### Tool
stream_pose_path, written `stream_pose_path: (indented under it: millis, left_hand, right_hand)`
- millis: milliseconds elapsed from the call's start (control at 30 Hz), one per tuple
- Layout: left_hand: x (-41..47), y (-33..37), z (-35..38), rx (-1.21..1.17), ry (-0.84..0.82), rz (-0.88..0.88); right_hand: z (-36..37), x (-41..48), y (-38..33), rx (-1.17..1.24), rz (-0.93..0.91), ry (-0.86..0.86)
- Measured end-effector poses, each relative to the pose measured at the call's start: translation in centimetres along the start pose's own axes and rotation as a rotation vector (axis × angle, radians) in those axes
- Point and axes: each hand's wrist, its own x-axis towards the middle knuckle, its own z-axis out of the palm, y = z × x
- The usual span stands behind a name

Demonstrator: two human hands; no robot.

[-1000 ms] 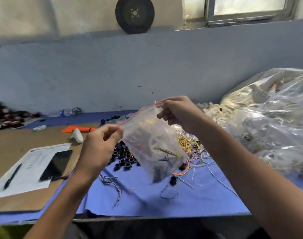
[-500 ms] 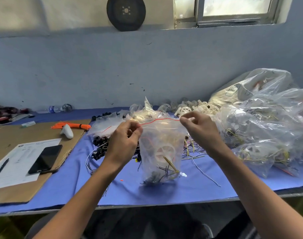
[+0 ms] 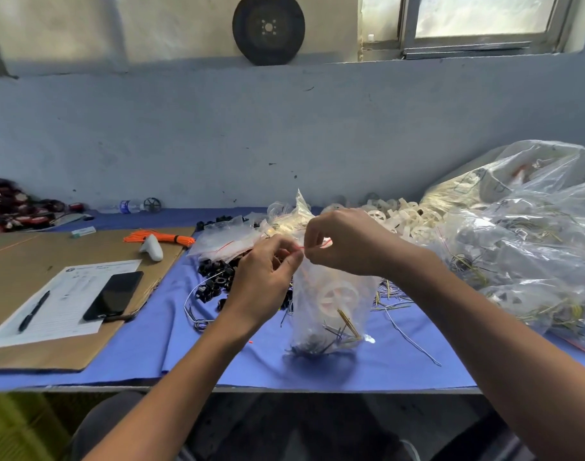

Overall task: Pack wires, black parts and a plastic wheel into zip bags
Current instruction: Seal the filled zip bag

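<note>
Sealing looks to be the step in hand, and the head view is the only one to go by. The left hand point(image 3: 267, 277) and right hand point(image 3: 347, 241) meet at the top of a zip bag point(image 3: 307, 314), each pinching its red seal point(image 3: 300, 248) between thumb and forefinger. The two pinches sit almost touching, so only a short piece of red shows between them. The bag hangs upright below the hands over the blue cloth point(image 3: 317, 374), its bottom at or just above the cloth; I cannot tell which. Inside it are a white wheel point(image 3: 338, 297), a few wires point(image 3: 346, 322) and, at the bottom, dark bits that are likely black parts point(image 3: 306, 344). The right hand hides whether the seal is pressed shut along its whole length. The next move, as I judge it, calls for running pinched fingers along the strip to its far end, then laying the bag with the packed bags point(image 3: 534, 254) on the right. A heap point(image 3: 214, 277) of loose black pieces lies on the cloth just left of the bag, ready for another one.
</note>
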Motion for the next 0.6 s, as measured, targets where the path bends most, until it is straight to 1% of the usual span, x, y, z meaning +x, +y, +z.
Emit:
stream_pose_path:
  millis: [100, 300, 500, 600]
  left_hand:
    - [-0.1, -0.3, 0.0, -0.011, 0.000, -0.016]
    - [-0.3, -0.5, -0.1, 0.043, 0.005, -0.006]
    - [-0.4, -0.8, -0.4, 0.114, 0.009, 0.007]
    - [-0.4, -0.6, -0.6, 0.109, -0.007, 0.010]
  right_hand:
    - [0.7, -0.2, -0.1, 0.075, 0.014, -0.006]
    - [1.7, -0.3, -0.2, 0.103, -0.007, 0.024]
    - [1.7, -0.3, 0.6, 0.173, 0.072, -0.022]
    - [1.5, -0.4, 0.9, 0.199, 0.072, -0.042]
